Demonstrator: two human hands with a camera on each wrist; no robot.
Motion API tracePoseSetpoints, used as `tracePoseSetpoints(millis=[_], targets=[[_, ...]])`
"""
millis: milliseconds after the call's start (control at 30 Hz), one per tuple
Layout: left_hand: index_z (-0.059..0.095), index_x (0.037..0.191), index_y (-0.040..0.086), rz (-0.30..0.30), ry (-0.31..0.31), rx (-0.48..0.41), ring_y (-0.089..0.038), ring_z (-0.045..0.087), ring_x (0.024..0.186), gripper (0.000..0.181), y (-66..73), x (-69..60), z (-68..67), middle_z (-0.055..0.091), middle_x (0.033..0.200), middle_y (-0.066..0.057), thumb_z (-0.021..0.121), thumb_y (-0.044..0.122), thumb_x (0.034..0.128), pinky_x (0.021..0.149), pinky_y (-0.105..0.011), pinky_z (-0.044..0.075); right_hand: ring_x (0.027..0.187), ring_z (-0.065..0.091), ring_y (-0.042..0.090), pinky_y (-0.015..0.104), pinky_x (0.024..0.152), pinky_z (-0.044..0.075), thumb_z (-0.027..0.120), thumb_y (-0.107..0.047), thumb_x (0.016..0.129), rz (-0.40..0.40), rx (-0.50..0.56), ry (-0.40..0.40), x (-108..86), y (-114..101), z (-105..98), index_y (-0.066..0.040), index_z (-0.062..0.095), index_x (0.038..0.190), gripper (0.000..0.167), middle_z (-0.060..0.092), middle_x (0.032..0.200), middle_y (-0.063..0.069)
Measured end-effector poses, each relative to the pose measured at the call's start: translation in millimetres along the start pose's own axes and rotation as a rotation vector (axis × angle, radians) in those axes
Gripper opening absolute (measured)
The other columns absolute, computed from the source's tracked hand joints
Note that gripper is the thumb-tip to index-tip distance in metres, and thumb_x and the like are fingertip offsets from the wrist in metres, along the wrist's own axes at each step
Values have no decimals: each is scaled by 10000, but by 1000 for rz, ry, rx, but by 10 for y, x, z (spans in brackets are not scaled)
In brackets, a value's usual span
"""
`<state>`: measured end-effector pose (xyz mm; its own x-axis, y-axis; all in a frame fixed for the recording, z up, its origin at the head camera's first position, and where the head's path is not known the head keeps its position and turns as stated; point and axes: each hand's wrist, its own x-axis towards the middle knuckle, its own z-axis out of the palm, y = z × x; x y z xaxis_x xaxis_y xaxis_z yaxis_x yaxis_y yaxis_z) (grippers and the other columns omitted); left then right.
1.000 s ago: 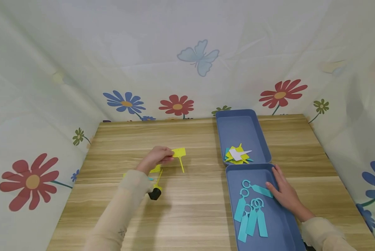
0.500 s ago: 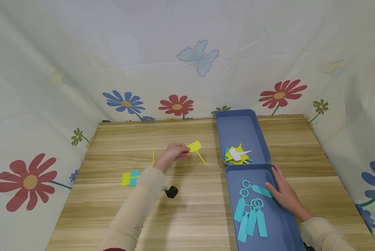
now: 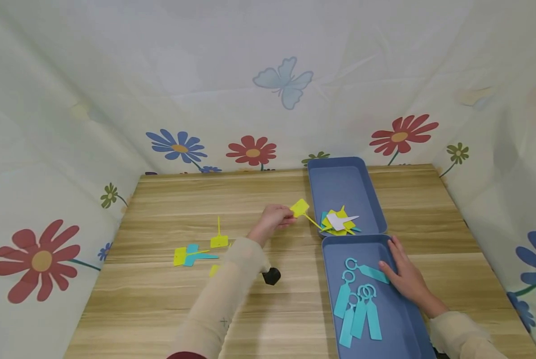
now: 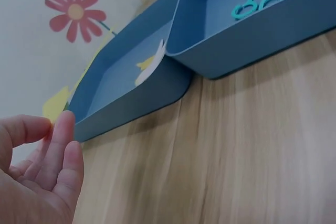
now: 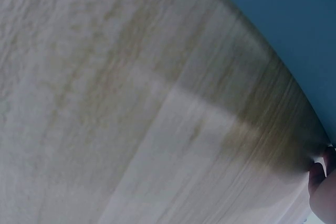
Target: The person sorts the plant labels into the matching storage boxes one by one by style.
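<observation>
My left hand (image 3: 273,218) pinches a yellow T-shaped plant label (image 3: 300,207) by its flat end. Its thin stem points to the near left corner of the back blue tray (image 3: 339,187). Inside that corner lies a heap of yellow and teal labels with a white label (image 3: 337,221) on top. My right hand (image 3: 407,279) holds the right rim of the front blue tray (image 3: 402,329), thumb inside and fingers along the rim. Several teal hook tags (image 3: 373,319) lie in this tray. In the left wrist view, the pinched label (image 4: 56,105) shows partly behind the fingers.
On the wooden table (image 3: 160,309) at left lie a yellow label (image 3: 180,256), a teal label (image 3: 191,258), another yellow label (image 3: 219,242) and one partly hidden by the sleeve (image 3: 236,279). A black wrist device (image 3: 271,275) shows below the left wrist. Flowered cloth (image 3: 205,75) surrounds the table.
My left hand has carried the yellow label rightward across the table to the back tray's edge, uncovering labels at left. My right hand and both trays have stayed put.
</observation>
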<state>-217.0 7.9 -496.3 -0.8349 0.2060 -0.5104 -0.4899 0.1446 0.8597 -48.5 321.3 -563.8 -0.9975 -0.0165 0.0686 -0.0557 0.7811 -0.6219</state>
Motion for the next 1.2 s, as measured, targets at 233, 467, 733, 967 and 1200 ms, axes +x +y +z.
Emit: tracePoseSetpoints(millis=[233,467,733,967,1200], targets=[[563,1062,-33,-30,-2,-63,-126,645,725,250,-58,56,276,650,833,-101,520,100,855,906,-396,443,1269,196,472,658,891,247,518,-286,880,6,-1,-1,-7,6,11,-3,163,1397,688,88,1464,203],[610,1003,-29,-16,35,-140,-57,596,576,216,-96,101,518,616,669,-17,535,96,843,722,-295,511,1272,195,467,663,886,247,515,-290,882,9,-4,-1,-6,9,13,-11,156,1401,689,85,1466,197],[601,964,-79,-23,96,-279,-57,565,526,200,-126,119,743,589,623,-36,549,7,791,451,-122,435,1272,196,467,660,896,245,522,-287,879,21,-7,-3,-2,14,16,-21,153,1404,695,74,1472,182],[629,864,-81,-66,154,-305,-51,532,455,148,-202,175,913,571,554,-38,547,-39,748,415,-122,423,1269,204,465,656,902,248,518,-294,880,29,-27,-12,4,18,18,-26,149,1405,696,66,1477,170],[651,760,-56,-99,225,-207,-66,493,396,87,-232,144,1010,560,505,-35,575,-40,719,375,-137,397,1264,211,469,660,901,246,515,-296,881,32,-29,-12,7,31,26,-34,143,1408,696,67,1476,171]])
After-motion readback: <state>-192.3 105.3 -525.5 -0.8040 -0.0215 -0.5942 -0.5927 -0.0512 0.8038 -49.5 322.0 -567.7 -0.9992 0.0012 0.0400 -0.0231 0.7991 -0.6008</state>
